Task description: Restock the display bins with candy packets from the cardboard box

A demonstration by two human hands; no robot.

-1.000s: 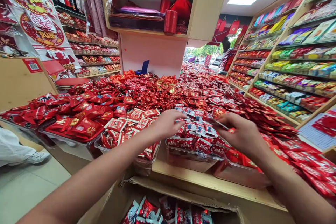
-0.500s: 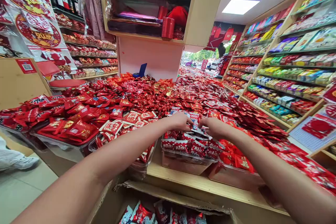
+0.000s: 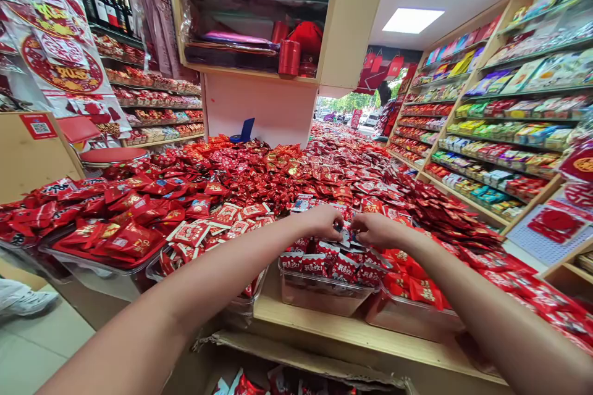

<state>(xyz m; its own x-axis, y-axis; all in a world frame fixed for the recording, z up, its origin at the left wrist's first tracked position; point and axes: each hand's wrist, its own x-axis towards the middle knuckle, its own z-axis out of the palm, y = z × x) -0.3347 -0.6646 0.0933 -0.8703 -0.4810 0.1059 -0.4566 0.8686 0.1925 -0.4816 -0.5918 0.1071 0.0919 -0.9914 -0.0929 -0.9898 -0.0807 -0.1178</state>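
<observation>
Cardboard at the bottom edge: an open box (image 3: 306, 353) holding wrapped packets (image 3: 248, 386). Above, on the wooden tabletop (image 3: 370, 336), a clear tub (image 3: 319, 297) pens in red packets (image 3: 345, 266), presumably against spilling. Over them, just below centre, left hand (image 3: 327, 222) and right hand (image 3: 375, 229) curl inward, close but apart, probably for fine pinching; whether either grips anything can't be told. Beyond, a red heap (image 3: 287, 163).

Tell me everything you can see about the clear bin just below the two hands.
The clear bin looks like transparent plastic, boxy with a thin lip. It stands on a pale wooden ledge, heaped above its rim with red and white packets. A second bin sits close on its right. The left hand and right hand are over its back part, hiding some of it.
</observation>
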